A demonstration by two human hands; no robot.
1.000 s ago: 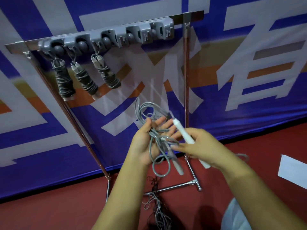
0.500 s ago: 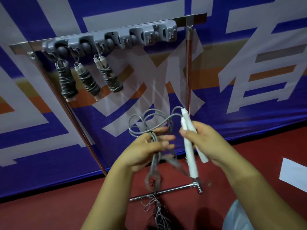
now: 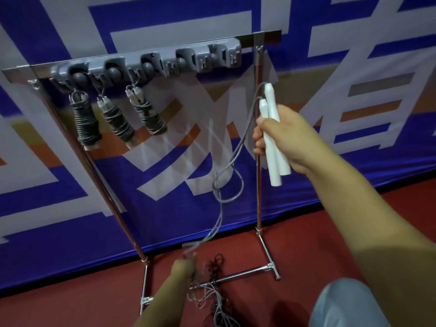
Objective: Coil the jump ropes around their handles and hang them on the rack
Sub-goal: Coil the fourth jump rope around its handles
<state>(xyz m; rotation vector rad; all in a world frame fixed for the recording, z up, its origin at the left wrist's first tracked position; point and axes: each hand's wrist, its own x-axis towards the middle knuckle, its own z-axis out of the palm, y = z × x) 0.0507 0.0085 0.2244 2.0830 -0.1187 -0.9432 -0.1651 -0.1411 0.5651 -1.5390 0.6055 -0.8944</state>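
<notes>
Since the preceding frames, both hands have separated: the right hand [image 3: 286,140] has risen beside the rack's right post, while the left hand [image 3: 185,267] has dropped toward the floor, drawing the grey cord [image 3: 232,159] out into a long line between them. Previously the hands met in front of the chest around a bunched loop of cord.

Right hand: fingers curled round two white handles [image 3: 273,138], held side by side and nearly upright, tops tilted slightly left. The cord leaves the handle tops, arcs left and downward, forms one loose loop at mid-height, then runs down to the left hand.

Left hand: blurred by motion; it appears to pinch the lower stretch of cord just above the floor, though the grip itself is not sharply resolved.

Rack [image 3: 146,64]: a grey hook strip on a metal bar carried by two chrome posts with feet on the red floor [image 3: 82,300]. Three coiled jump ropes [image 3: 115,119] hang from the left-hand hooks, close beside one another; the hooks toward the right carry nothing.

Floor, between the rack's feet: a tangle of further ropes [image 3: 217,300], dark and grey strands mixed. Behind stands a blue, white and orange banner [image 3: 354,67].
</notes>
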